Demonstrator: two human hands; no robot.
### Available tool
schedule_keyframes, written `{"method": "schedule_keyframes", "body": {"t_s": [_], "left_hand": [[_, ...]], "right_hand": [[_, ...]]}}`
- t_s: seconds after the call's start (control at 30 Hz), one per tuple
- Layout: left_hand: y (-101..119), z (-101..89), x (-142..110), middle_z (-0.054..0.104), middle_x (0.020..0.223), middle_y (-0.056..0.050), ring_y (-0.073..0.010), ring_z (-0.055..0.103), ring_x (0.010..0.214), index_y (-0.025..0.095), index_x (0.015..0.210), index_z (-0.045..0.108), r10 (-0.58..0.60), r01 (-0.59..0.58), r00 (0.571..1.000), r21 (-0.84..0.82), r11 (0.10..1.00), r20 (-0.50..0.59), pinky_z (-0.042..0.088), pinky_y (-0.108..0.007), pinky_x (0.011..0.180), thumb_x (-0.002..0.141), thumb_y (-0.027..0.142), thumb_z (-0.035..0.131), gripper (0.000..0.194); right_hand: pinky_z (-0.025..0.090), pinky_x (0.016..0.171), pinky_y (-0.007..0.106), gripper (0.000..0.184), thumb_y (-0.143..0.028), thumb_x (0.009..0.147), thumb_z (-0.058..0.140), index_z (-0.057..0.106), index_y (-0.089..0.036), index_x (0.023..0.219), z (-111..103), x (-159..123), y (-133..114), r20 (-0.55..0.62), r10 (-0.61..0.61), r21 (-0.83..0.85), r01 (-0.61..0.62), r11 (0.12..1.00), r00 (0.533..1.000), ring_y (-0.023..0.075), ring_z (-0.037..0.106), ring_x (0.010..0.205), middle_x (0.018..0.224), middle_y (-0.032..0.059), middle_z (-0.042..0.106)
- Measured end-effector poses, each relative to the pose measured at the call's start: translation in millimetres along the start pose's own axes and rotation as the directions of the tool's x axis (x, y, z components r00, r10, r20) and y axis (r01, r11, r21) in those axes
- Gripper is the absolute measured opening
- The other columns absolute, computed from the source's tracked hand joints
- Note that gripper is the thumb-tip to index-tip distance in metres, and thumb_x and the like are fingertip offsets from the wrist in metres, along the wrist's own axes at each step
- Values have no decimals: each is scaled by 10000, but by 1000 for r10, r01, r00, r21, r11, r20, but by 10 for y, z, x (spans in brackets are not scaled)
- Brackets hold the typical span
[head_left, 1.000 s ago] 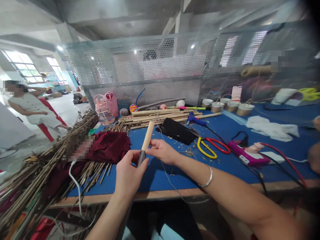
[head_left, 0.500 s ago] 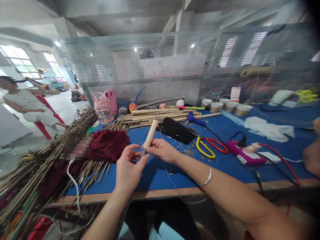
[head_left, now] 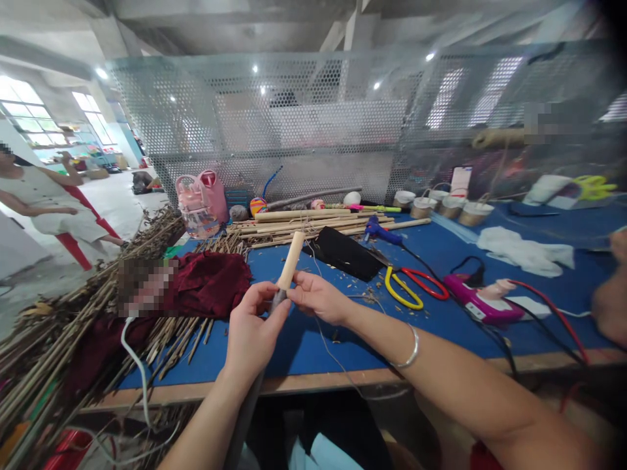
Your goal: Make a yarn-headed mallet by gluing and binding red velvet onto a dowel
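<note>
Between my hands, above the front of the table, a pale wooden stick (head_left: 292,259) points up and slightly right. Its lower end meets a grey stem (head_left: 279,299), and a long grey length runs down below my left hand. My left hand (head_left: 255,323) is closed around the grey part just under the joint. At the joint, the thumb and fingers of my right hand (head_left: 316,297) pinch from the right; fingertips partly hide what they grip. A thin grey cord (head_left: 327,346) hangs from near my right hand over the table edge.
Behind lie wooden sticks (head_left: 313,222) and a black cloth (head_left: 343,253). Scissors (head_left: 404,287), a blue glue gun (head_left: 382,232) and a purple power strip (head_left: 482,300) with cables are rightward. Leftward are dark red cloth (head_left: 213,284) and dry stalks (head_left: 63,343). Another person's hand (head_left: 610,297) shows at right.
The wooden stick has shifted slightly left and down with my hands. My fingers have closed in more at the joint, and the long grey length now shows below my left hand.
</note>
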State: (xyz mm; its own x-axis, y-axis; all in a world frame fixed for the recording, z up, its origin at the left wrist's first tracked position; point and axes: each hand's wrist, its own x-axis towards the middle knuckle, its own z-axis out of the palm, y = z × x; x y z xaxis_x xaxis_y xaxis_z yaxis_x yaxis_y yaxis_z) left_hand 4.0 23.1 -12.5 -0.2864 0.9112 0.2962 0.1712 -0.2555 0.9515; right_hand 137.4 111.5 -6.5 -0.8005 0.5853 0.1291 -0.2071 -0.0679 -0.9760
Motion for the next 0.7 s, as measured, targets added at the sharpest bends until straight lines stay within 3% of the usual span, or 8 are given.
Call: {"method": "schedule_keyframes", "body": {"t_s": [0.1, 0.27, 0.37, 0.47, 0.53, 0.63, 0.7], "left_hand": [[17, -2, 15, 634, 789, 4, -95, 571, 592, 187, 929, 552, -30, 31, 999, -58, 998, 16, 449, -174, 454, 745, 319, 686, 264], [50, -26, 75, 626, 645, 39, -96, 579, 483, 183, 938, 468, -190, 224, 972, -292, 930, 139, 480, -199, 454, 696, 340, 727, 387], [50, -38, 103, 661, 686, 23, -104, 599, 480, 199, 980, 404, -234, 302, 948, -377, 875, 215, 493, -212, 469, 684, 344, 739, 470], [42, -32, 84, 669, 782, -1, -120, 630, 549, 206, 1026, 399, -251, 333, 933, -350, 876, 258, 515, -236, 501, 710, 362, 713, 473], [48, -26, 44, 654, 829, 0, -121, 638, 638, 205, 1048, 427, -222, 260, 960, -252, 932, 171, 522, -227, 546, 692, 342, 731, 488], [86, -38, -22, 641, 773, 22, -96, 608, 669, 207, 1090, 470, -119, 118, 992, -46, 992, -30, 478, -166, 560, 644, 274, 777, 545], [118, -60, -45, 648, 703, 26, -93, 600, 614, 207, 1157, 457, -131, 130, 991, -35, 991, -34, 461, -164, 544, 666, 280, 765, 584]], "right_hand": [[123, 363, 195, 453, -442, 751, 693, 504, -143, 1034, 5, -4, 0, 22, 11, 53, -12, 999, 1000, 24, 227, 367, 489, -114, 377], [118, 355, 195, 450, -415, 762, 692, 515, -132, 1064, -19, 4, -23, 22, -16, 55, 15, 998, 1000, 24, 227, 352, 463, -118, 384], [119, 352, 195, 458, -420, 751, 700, 523, -131, 1060, -39, -1, -44, 47, -14, 63, 11, 998, 999, 18, 227, 341, 481, -111, 422], [112, 360, 195, 431, -430, 750, 699, 546, -123, 1010, -56, -7, -46, 46, -26, 19, 26, 999, 999, 18, 215, 340, 452, -115, 403], [124, 371, 190, 418, -431, 747, 702, 559, -118, 984, -61, -5, -32, 21, -31, -12, 31, 999, 999, 18, 221, 354, 447, -115, 398], [241, 422, 172, 418, -427, 711, 735, 579, -115, 942, -54, 4, -9, -13, -44, -13, 44, 999, 999, 25, 364, 435, 571, -63, 530], [337, 501, 176, 413, -411, 680, 762, 590, -112, 905, -43, 5, -3, -14, -63, 12, 63, 998, 998, 44, 478, 541, 689, -23, 600]]}}
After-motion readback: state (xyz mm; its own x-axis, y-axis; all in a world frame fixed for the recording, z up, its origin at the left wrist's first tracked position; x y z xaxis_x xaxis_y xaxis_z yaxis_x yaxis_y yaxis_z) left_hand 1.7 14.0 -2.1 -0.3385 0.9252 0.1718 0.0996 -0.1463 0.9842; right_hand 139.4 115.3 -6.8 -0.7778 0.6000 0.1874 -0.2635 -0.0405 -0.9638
